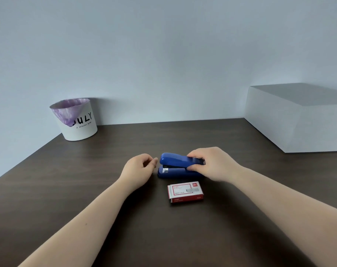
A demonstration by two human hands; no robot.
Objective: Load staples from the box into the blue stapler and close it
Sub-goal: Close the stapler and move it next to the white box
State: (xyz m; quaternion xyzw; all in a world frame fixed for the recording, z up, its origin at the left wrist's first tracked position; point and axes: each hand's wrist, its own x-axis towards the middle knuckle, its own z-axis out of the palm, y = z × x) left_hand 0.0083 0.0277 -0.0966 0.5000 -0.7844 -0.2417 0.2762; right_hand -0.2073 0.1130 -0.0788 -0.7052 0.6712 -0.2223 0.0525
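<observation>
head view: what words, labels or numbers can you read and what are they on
"ULY", first letter hidden by purple liner; smaller line below, blurred: white round bin.
Red and white cardboard staple box: print too small.
Blue plastic stapler: white sticker, unreadable.

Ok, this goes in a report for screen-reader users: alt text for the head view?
A right hand grips the rear of a blue stapler on a dark wooden desk; the left hand hovers by its front, empty. A red-and-white staple box lies closed in front of it.
</observation>
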